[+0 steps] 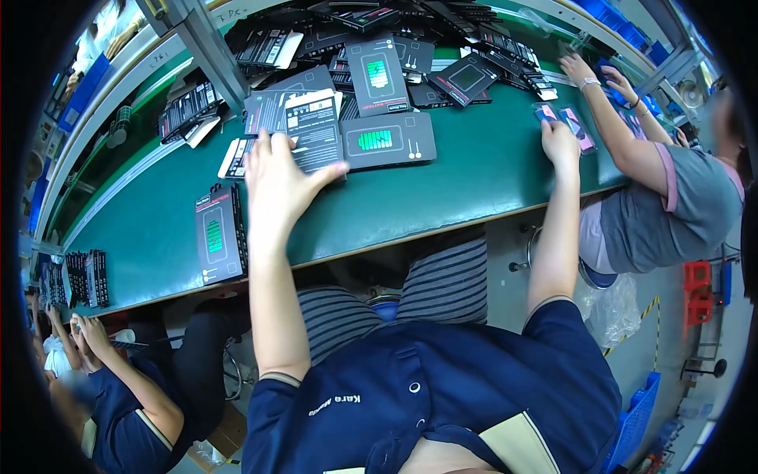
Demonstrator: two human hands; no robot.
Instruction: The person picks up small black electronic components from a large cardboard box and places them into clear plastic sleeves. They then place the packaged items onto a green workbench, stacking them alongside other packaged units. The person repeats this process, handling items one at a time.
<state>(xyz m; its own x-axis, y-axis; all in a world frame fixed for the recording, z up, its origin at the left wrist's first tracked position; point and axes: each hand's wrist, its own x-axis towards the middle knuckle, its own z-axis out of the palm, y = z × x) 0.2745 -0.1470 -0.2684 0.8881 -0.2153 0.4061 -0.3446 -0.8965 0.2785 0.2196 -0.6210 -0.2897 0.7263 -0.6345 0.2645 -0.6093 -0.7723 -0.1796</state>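
Observation:
My left hand (278, 183) is spread at the lower end of a flat black box (316, 130), fingers by its left edge and thumb by its lower right corner. The box shows a pale end flap and printed text. A black box with a green battery picture (387, 141) lies just right of it. Farther right, the closed fingers of my right hand (560, 144) hold a small flat blue-and-pink piece (545, 112), partly hidden by the hand. Beside it on the table lies another flat pink-and-dark piece (579, 131).
Many similar boxes (379, 75) lie heaped along the far side of the green table (442, 189). A short stack of boxes (219, 237) stands near the front edge, left. A metal post (209, 55) rises at far left. Co-workers sit at right (671, 189) and lower left (134, 403).

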